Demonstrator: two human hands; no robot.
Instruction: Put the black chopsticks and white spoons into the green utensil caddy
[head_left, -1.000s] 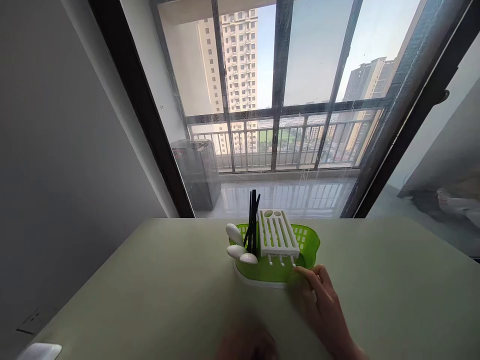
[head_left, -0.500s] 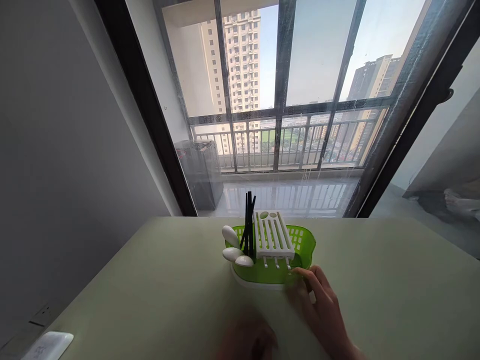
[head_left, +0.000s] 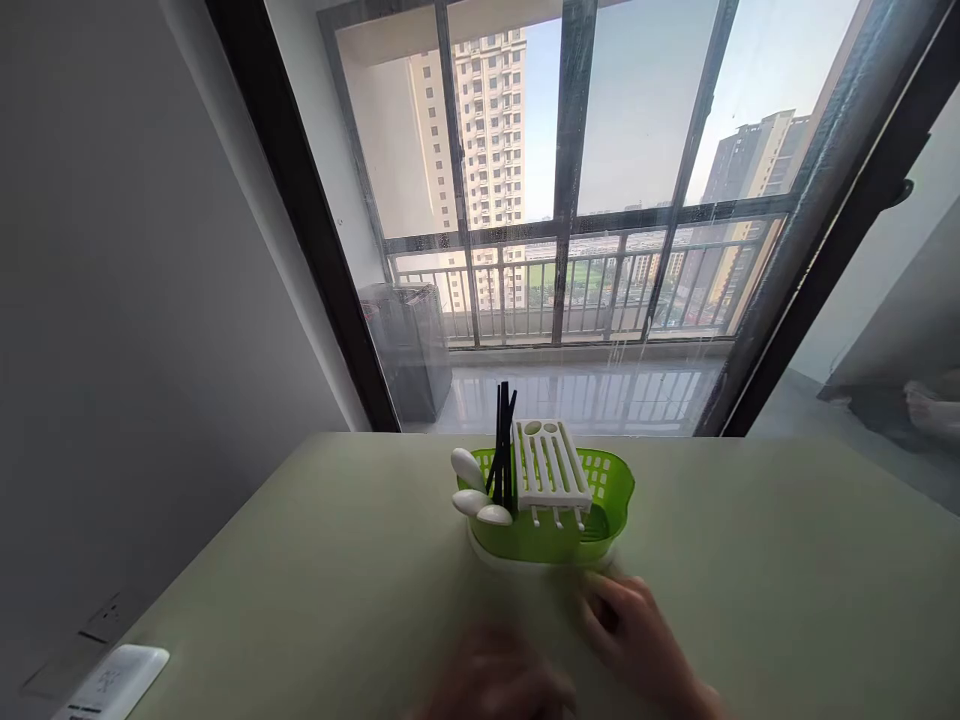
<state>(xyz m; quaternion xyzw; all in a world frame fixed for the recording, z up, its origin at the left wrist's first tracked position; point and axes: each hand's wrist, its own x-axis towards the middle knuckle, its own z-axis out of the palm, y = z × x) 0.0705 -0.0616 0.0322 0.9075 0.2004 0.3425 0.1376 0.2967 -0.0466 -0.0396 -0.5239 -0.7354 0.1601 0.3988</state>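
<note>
The basket is set close to the far edge of the table, with broad surface seen left and right. The right hand is placed just nearer, fingers curled; the left hand is blurred. Whether anything is held by either cannot be told

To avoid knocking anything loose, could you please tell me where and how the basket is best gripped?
I'd probably pinch the basket by its right rim, coming from the right: that thin edge is exposed, while spoons crowd the left end.
</note>
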